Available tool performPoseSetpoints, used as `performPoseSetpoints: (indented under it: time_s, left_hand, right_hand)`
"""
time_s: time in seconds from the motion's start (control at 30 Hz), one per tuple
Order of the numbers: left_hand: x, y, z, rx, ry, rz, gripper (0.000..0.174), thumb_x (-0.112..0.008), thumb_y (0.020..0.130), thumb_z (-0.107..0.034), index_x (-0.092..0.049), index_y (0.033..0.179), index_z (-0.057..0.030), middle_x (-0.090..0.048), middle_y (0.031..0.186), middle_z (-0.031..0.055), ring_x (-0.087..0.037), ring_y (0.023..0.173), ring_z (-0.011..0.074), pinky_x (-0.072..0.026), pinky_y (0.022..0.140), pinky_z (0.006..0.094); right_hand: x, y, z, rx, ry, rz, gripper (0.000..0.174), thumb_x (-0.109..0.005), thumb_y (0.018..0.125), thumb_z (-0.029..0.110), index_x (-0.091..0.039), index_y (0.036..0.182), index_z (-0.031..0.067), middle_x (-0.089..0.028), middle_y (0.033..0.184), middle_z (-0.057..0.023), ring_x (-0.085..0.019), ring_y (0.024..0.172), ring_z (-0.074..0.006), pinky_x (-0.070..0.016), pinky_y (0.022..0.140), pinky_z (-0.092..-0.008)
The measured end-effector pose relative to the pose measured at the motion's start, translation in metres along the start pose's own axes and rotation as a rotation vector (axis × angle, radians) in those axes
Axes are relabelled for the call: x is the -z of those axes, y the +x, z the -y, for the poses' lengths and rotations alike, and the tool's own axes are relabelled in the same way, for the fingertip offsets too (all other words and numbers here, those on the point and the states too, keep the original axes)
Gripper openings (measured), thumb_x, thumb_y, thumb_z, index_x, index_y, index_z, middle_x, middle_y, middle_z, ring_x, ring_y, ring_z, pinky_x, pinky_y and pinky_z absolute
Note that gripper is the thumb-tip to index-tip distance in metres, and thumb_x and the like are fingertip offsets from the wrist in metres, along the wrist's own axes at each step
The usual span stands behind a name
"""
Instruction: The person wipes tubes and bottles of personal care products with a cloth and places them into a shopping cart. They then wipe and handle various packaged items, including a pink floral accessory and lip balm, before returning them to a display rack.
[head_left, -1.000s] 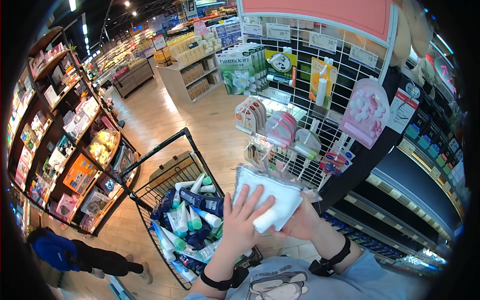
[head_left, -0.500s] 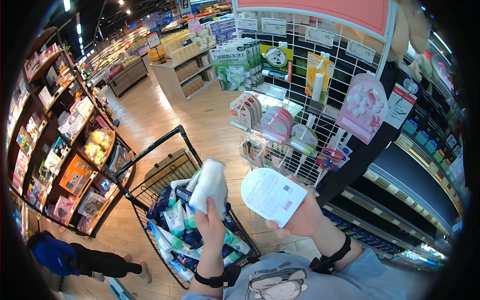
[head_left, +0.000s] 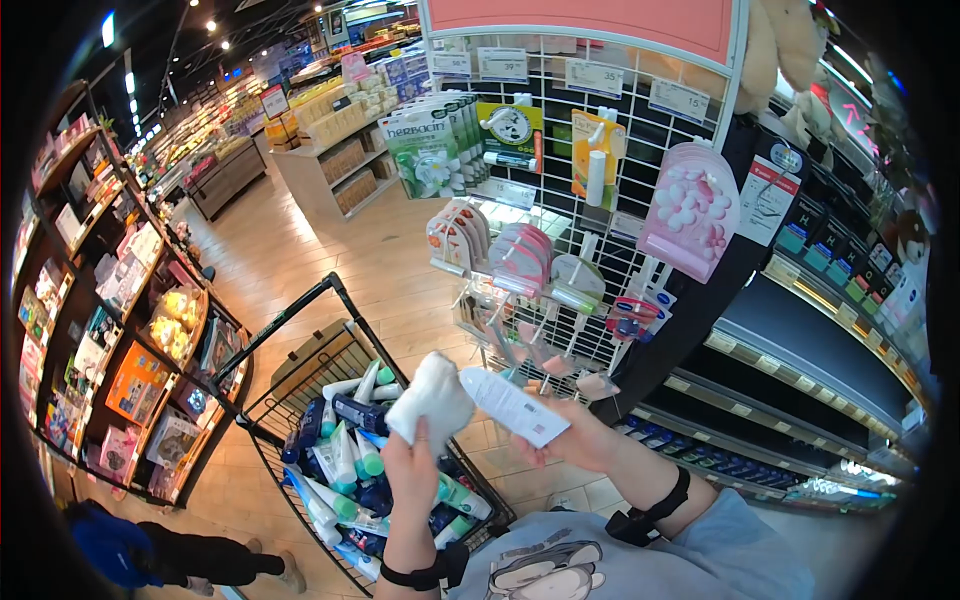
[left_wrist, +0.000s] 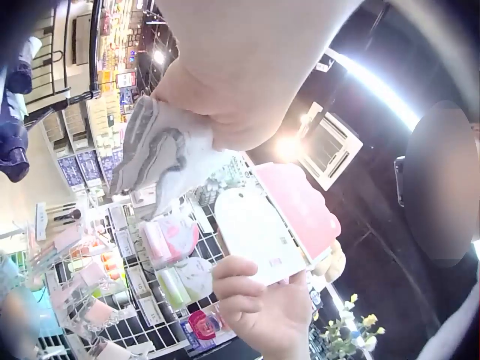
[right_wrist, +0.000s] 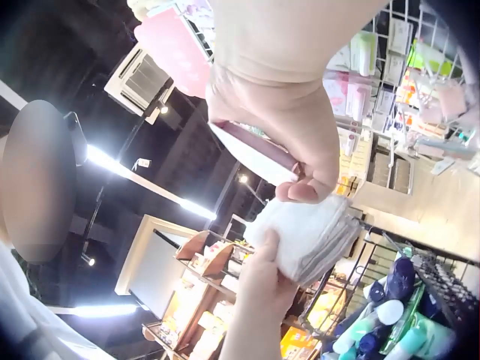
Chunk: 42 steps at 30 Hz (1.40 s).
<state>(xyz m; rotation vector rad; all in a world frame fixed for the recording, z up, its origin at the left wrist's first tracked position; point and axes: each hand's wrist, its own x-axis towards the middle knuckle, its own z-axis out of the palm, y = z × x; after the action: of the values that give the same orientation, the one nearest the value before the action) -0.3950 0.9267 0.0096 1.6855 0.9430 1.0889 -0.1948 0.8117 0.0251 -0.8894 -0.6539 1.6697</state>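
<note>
A folded white cloth [head_left: 436, 393] with grey edges is pinched between the thumb and fingers of my left hand [head_left: 410, 468], in front of my chest. My right hand [head_left: 578, 436] grips a white package card [head_left: 512, 404] with a rounded top, its printed back tilted towards the head camera. In the head view the cloth sits right at the card's rounded end. The left wrist view has the card [left_wrist: 251, 232] from its printed side, my right fingers curled at its lower edge. Grey-edged layers of the cloth [right_wrist: 304, 236] stack up in the right wrist view.
Below my left hand stands a shopping cart [head_left: 262, 425] heaped with tubes [head_left: 345, 455]. A wire rack [head_left: 625, 250] of hanging carded goods is ahead, shelves [head_left: 760, 370] to the right. Far left are display shelves [head_left: 120, 350] and a person in blue [head_left: 110, 545].
Earlier the cloth covered the card between both hands. The left hand then drew away left with it; now cloth and card are close again, and the card has turned more edge-on.
</note>
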Motion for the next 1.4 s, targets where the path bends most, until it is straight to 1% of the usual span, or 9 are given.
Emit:
performPoseSetpoints:
  time_s: [0.07, 0.13, 0.17, 0.23, 0.33, 0.5, 0.8, 0.93, 1.4]
  left_hand:
    - [0.001, -0.002, 0.000, 0.012, -0.183, -0.171, 0.028, -0.049, 0.094, -0.010, -0.054, 0.116, 0.0063, -0.063, 0.105, 0.0143, -0.059, 0.095, 0.0177, -0.0455, 0.081, 0.0283]
    - [0.003, -0.004, -0.010, -0.107, -0.132, -0.205, 0.028, -0.047, 0.092, -0.005, -0.054, 0.115, 0.0084, -0.062, 0.107, 0.0169, -0.059, 0.100, 0.0231, -0.0433, 0.088, 0.0325]
    - [0.002, -0.002, -0.015, -0.300, 0.032, -0.190, 0.029, -0.048, 0.089, -0.004, -0.055, 0.115, 0.0072, -0.061, 0.110, 0.0189, -0.057, 0.105, 0.0278, -0.0409, 0.092, 0.0362]
    - [0.004, -0.003, -0.028, -0.592, 0.260, 0.028, 0.036, -0.051, 0.082, -0.006, -0.056, 0.117, 0.0029, -0.056, 0.121, 0.0217, -0.048, 0.117, 0.0399, -0.0335, 0.101, 0.0457]
    - [-0.008, -0.009, -0.043, -0.631, 0.474, 0.546, 0.039, -0.052, 0.081, -0.010, -0.057, 0.119, -0.0056, -0.056, 0.126, 0.0102, -0.046, 0.123, 0.0305, -0.0244, 0.106, 0.0485]
    - [-0.015, -0.012, -0.019, -0.551, 0.424, 0.526, 0.042, -0.064, 0.075, -0.013, -0.060, 0.117, -0.0115, -0.056, 0.126, 0.0076, -0.046, 0.123, 0.0290, -0.0238, 0.106, 0.0495]
    - [0.001, -0.007, 0.001, -0.547, 0.511, 0.440, 0.035, -0.057, 0.081, -0.007, -0.059, 0.115, -0.0057, -0.055, 0.125, 0.0130, -0.050, 0.118, 0.0328, -0.0318, 0.101, 0.0461]
    - [0.014, -0.014, 0.045, 0.018, 0.008, 0.242, 0.025, -0.050, 0.092, -0.009, -0.056, 0.111, 0.0062, -0.064, 0.098, 0.0133, -0.060, 0.087, 0.0181, -0.0460, 0.078, 0.0299]
    - [0.039, -0.012, 0.022, 0.531, -1.132, 0.244, 0.046, -0.040, 0.097, -0.028, -0.033, 0.135, -0.0018, -0.048, 0.128, 0.0181, -0.054, 0.112, 0.0286, -0.0460, 0.093, 0.0408]
  right_hand:
    - [0.002, 0.003, 0.001, 0.006, -0.037, -0.077, 0.062, -0.052, 0.090, 0.038, -0.029, 0.136, 0.0040, -0.057, 0.102, -0.0101, -0.059, 0.083, -0.0190, -0.0472, 0.069, -0.0321]
    - [-0.001, 0.006, -0.009, 0.379, -0.818, -0.358, 0.082, -0.069, 0.080, 0.022, -0.017, 0.140, 0.0019, -0.054, 0.110, -0.0139, -0.060, 0.093, -0.0232, -0.0473, 0.083, -0.0359]
    - [-0.001, 0.006, -0.006, 0.457, -0.945, -0.423, 0.103, -0.080, 0.066, 0.032, -0.017, 0.138, -0.0066, -0.048, 0.118, -0.0271, -0.058, 0.100, -0.0331, -0.0465, 0.086, -0.0372]
    - [-0.013, 0.004, -0.002, 0.496, -0.985, -0.423, 0.104, -0.079, 0.066, 0.032, -0.015, 0.138, -0.0066, -0.047, 0.119, -0.0289, -0.056, 0.103, -0.0347, -0.0447, 0.088, -0.0397]
    - [-0.031, -0.003, -0.001, 0.570, -1.154, -0.482, 0.106, -0.079, 0.063, 0.027, -0.014, 0.140, -0.0057, -0.044, 0.119, -0.0297, -0.047, 0.113, -0.0385, -0.0376, 0.096, -0.0445]
    - [-0.036, -0.012, 0.002, 0.640, -1.308, -0.487, 0.104, -0.078, 0.059, 0.023, -0.017, 0.139, -0.0056, -0.044, 0.115, -0.0247, -0.045, 0.108, -0.0384, -0.0350, 0.095, -0.0432]
    - [-0.038, -0.015, -0.004, 0.626, -1.307, -0.471, 0.100, -0.076, 0.061, 0.023, -0.021, 0.139, -0.0022, -0.045, 0.110, -0.0221, -0.047, 0.103, -0.0365, -0.0376, 0.091, -0.0412]
    - [-0.043, -0.018, -0.002, 0.591, -1.314, -0.445, 0.101, -0.080, 0.059, 0.026, -0.024, 0.137, -0.0022, -0.045, 0.111, -0.0201, -0.047, 0.102, -0.0351, -0.0376, 0.090, -0.0423]
    - [-0.081, 0.023, -0.036, 0.650, -1.365, -0.394, 0.090, -0.072, 0.074, 0.034, -0.023, 0.138, -0.0049, -0.034, 0.133, -0.0255, -0.040, 0.121, -0.0383, -0.0340, 0.100, -0.0425]
